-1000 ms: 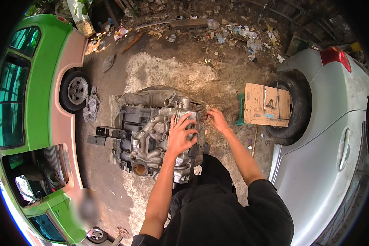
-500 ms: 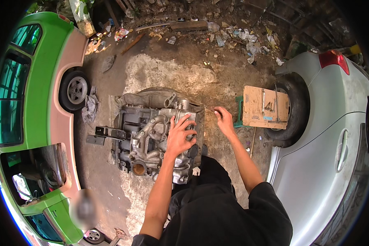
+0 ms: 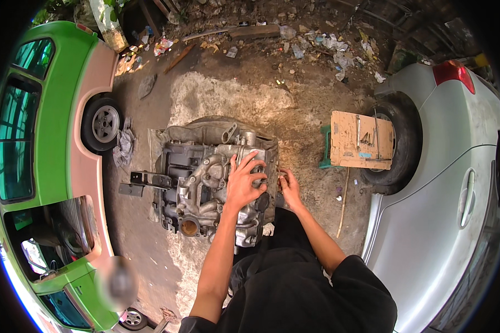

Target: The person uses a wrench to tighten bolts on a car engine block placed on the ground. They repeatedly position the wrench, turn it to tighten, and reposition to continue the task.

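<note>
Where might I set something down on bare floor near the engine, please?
Bare floor lies between the engine and the litter beyond it, and between the right hand and green stool. The left hand and right hand crowd the engine's right side; tools crowd the cardboard.

No lettering, numbers or signs legible on engine (image 3: pixel 208 173), brown board (image 3: pixel 345 145), green vehicle (image 3: pixel 61 89) or silver car (image 3: pixel 428 244); any print on litter (image 3: pixel 334 43) too small to read.
</note>
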`<state>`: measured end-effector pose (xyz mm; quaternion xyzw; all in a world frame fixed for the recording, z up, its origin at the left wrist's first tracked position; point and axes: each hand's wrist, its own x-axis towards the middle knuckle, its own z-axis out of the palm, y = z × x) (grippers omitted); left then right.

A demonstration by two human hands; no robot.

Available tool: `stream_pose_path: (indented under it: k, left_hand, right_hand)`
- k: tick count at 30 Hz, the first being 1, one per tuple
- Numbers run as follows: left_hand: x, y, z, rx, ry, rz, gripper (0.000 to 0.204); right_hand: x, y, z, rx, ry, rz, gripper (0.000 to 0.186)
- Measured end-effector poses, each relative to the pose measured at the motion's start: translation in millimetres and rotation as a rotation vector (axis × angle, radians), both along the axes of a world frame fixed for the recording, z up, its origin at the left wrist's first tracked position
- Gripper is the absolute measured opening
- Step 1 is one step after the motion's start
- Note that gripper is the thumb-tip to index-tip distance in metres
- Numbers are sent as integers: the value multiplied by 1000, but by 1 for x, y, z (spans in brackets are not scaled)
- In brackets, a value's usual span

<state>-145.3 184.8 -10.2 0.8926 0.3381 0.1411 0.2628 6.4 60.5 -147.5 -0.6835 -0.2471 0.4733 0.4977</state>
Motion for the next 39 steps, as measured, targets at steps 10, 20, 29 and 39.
stream_pose_path:
  k: [10,20,29,39]
  left_hand:
    - [0,-1,-1,-2,-32,8,17]
    - [0,-1,3,-14,-7,7,14]
    - [0,0,-1,1,-28,4,19]
    - [0,0,-2,-4,-36,4,20]
  right_hand:
    - [-2,7,10,58,84,36,30]
    - [-13,9,35,-57,302,-3,30]
    - [-20,15,52,-82,265,-22,26]
    - [-17,23,62,-120,165,36,23]
